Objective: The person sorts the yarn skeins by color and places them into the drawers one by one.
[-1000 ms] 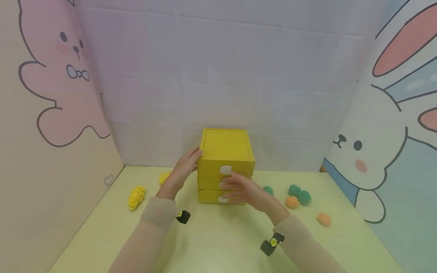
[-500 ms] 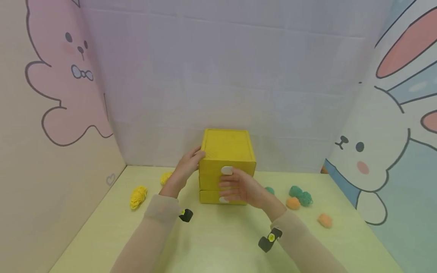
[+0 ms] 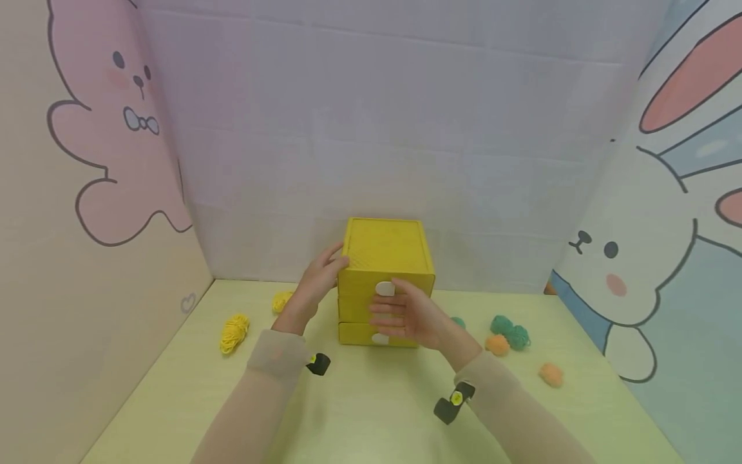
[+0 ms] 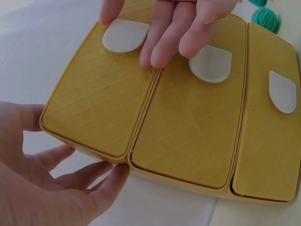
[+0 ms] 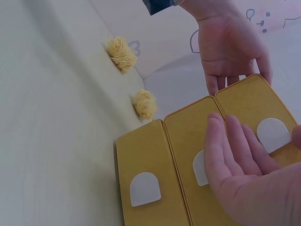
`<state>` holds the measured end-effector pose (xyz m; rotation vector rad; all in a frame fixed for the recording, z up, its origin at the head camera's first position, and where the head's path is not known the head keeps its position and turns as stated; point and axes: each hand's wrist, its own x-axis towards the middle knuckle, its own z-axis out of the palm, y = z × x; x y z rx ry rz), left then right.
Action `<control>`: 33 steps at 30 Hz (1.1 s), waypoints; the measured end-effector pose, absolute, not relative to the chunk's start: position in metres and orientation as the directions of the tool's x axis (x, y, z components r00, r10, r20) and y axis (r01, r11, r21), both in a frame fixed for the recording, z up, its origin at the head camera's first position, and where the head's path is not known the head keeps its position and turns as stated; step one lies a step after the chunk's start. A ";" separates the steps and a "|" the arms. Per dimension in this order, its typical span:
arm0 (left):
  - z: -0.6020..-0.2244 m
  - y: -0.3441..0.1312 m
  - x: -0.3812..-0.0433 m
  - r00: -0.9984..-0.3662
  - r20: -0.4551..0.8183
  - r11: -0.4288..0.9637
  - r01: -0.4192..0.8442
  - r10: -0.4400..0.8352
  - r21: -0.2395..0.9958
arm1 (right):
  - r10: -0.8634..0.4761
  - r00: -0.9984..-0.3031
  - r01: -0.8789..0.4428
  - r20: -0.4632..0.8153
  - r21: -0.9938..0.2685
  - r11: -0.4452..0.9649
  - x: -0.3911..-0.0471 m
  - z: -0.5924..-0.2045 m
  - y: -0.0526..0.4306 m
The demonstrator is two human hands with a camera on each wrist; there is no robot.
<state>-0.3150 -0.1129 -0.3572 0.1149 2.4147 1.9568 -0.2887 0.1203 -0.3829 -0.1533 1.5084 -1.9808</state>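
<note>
A yellow cabinet of three stacked drawers (image 3: 387, 245) stands at the back of the table, each drawer front bearing a white tab handle. My left hand (image 3: 315, 283) touches the cabinet's left side with spread fingers, its thumb at the top front edge. In front of the drawers is my right hand (image 3: 423, 317), its fingers extended and holding nothing. Its thumb is close to the top tab (image 3: 384, 289); whether they touch I cannot tell. The middle tab (image 4: 211, 64) is hidden behind that hand in the head view. The bottom tab (image 5: 145, 189) shows below. The drawers look closed.
To the left lie yellow yarn bundles (image 3: 234, 334). Green yarn balls (image 3: 510, 331) and orange ones (image 3: 551, 374) lie to the right. A white backdrop (image 3: 382, 129) rises behind the cabinet, and printed panels flank the table (image 3: 359, 399).
My right hand has shifted slightly up and left, its thumb now nearer the top tab. My left hand stays at the cabinet's side. The head view has shifted a little.
</note>
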 end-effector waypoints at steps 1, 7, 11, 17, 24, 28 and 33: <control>-0.357 -0.113 -0.315 -0.997 0.018 0.206 0.033 0.076 0.978 | -0.541 -0.794 0.414 -0.278 -0.899 -0.145 -0.289 -0.384 0.120; -0.353 -0.114 -0.315 -0.997 -0.005 0.186 0.010 0.079 0.982 | -0.529 -0.808 0.415 -0.259 -0.888 -0.199 -0.291 -0.391 0.116; -0.349 -0.114 -0.315 -0.996 -0.010 0.162 0.005 0.094 0.987 | -0.512 -0.827 0.401 -0.234 -0.883 -0.245 -0.292 -0.395 0.115; -0.349 -0.114 -0.316 -0.991 -0.019 0.123 -0.002 0.131 0.992 | -0.481 -0.850 0.376 -0.214 -0.886 -0.271 -0.292 -0.396 0.115; -0.350 -0.115 -0.317 -0.988 -0.007 0.104 0.009 0.152 0.995 | -0.467 -0.862 0.336 -0.196 -0.912 -0.237 -0.288 -0.395 0.118; -0.351 -0.115 -0.316 -0.989 -0.009 0.100 0.006 0.151 0.995 | -0.472 -0.863 0.310 -0.183 -0.928 -0.207 -0.281 -0.395 0.119; -0.354 -0.118 -0.315 -0.988 -0.018 0.097 -0.003 0.154 0.995 | -0.501 -0.847 0.310 -0.179 -0.931 -0.192 -0.272 -0.395 0.120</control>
